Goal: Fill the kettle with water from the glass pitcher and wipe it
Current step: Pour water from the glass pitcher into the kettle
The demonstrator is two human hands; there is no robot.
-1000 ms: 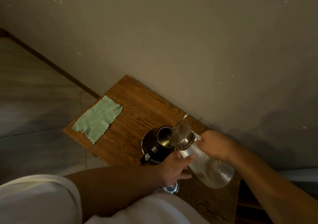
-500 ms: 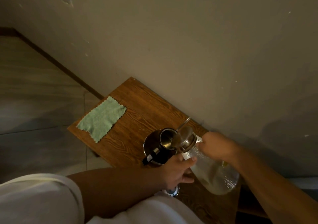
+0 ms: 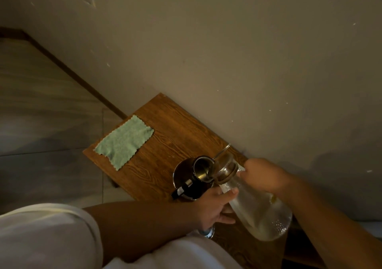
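Table [image 3: 165, 136]: wooden, against wall. Glass pitcher [image 3: 256, 208]: tilted, mouth at kettle [image 3: 194, 177] opening; right hand [image 3: 262, 175] grip closed on neck, left hand [image 3: 215, 206] grip supporting underneath. Green cloth [image 3: 124, 140]: flat, well apart from kettle.

A dark, steel-bodied kettle [image 3: 191, 179] stands upright near the front edge of a wooden table, its lid off, its round steel mouth open and its black handle pointing toward the table's front edge. A clear textured glass pitcher [image 3: 258, 208] is tipped steeply on its side, its metal-collared mouth touching the kettle's opening, its broad base raised to the right, water visible inside. A green cloth [image 3: 125, 141] with scalloped edges lies flat at the table's left end, well apart from both.
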